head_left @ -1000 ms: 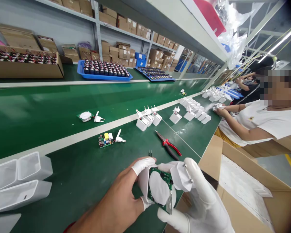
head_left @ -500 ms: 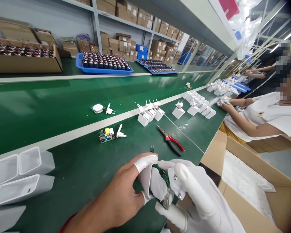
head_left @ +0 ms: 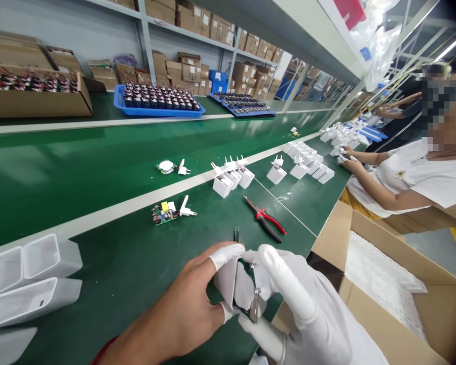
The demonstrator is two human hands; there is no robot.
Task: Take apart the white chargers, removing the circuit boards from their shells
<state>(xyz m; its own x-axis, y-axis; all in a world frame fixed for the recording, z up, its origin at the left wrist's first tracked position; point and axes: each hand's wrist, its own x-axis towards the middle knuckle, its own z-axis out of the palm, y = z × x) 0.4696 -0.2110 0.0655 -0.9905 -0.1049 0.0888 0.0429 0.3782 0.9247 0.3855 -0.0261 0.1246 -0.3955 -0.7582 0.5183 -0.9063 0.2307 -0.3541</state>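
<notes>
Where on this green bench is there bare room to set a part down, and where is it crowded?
Bare mat lies between the empty casings, the circuit board and the left hand holding the charger casing. The belt beyond the white stripe is mostly bare. Crowded: the charger rows by the co-worker's hand.

Count on the green belt:

- One pair of red-handled pliers (head_left: 266,223).
- One pair of dark metal tweezers (head_left: 235,234).
- Two loose green circuit boards (head_left: 161,214), each with a white plug piece.
- Three standing white plastic charger housings (head_left: 231,178) in a cluster and one apart. A farther row holds perhaps six, too small to count surely.
- Four translucent white empty shells (head_left: 30,301) at the near left.
- Two blue plastic trays (head_left: 159,112) on the far side.
- One partly assembled white charger (head_left: 231,284), held by two hands: left hand (head_left: 182,314) and right hand (head_left: 307,314).
</notes>
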